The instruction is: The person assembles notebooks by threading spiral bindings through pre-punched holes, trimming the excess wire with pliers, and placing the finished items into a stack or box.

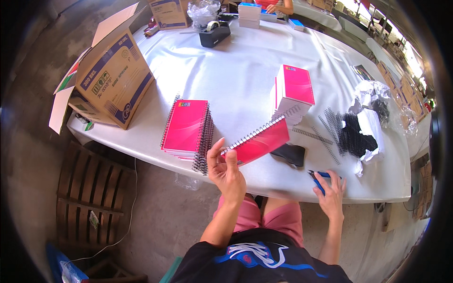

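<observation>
My left hand (227, 174) grips a red-covered notebook (264, 144) by its near end, tilted above the table's front edge. A wire spiral runs along the notebook's upper edge and sticks out past its far end. My right hand (330, 195) is closed around blue-handled cutters (317, 181) at the table edge, the dark jaws pointing left. Left of the held notebook stands a stack of red spiral notebooks (186, 125), coils on their sides. Beyond it is a taller stack of red-covered notebooks (297, 85); no coil shows on these.
Loose dark spirals (332, 132) lie on the right beside crumpled white wrapping (370, 129). A black flat object (290, 154) rests near the front edge. An open carton (115, 80) stands at left, a tape dispenser (214, 35) farther back. Another person's hand (272, 8) is at the far side.
</observation>
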`<control>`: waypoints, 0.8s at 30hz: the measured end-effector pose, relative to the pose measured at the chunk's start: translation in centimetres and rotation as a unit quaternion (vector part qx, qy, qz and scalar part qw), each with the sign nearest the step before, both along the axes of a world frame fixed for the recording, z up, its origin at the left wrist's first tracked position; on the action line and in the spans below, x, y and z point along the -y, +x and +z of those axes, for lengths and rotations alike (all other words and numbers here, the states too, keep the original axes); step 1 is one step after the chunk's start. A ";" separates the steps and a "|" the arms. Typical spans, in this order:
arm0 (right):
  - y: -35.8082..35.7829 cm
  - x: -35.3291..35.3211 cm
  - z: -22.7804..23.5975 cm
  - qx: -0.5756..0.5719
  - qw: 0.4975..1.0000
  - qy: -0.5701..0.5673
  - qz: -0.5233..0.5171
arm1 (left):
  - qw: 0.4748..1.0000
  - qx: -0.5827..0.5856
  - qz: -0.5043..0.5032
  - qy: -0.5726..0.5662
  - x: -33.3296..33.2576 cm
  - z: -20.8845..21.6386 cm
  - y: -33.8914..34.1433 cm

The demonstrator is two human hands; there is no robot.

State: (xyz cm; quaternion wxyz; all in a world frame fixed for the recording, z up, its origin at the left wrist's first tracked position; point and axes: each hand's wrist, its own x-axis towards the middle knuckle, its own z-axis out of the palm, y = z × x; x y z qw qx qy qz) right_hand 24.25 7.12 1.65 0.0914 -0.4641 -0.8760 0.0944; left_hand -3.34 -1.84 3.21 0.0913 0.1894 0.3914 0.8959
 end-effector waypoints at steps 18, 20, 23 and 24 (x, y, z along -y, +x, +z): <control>-31.0 -1.6 11.5 -0.494 0.782 -0.290 0.246 | 0.866 -0.258 0.302 -0.304 7.6 5.7 -8.3; -34.3 -2.3 10.4 -0.431 0.834 -0.186 0.289 | 0.845 -0.241 0.301 -0.370 7.9 4.6 -10.6; -35.9 -2.2 8.1 -0.280 0.915 -0.049 0.287 | 0.854 -0.202 0.264 -0.400 7.6 2.4 -12.1; -36.0 -1.8 7.6 -0.241 0.932 -0.010 0.270 | 0.864 -0.188 0.245 -0.398 7.5 1.9 -12.3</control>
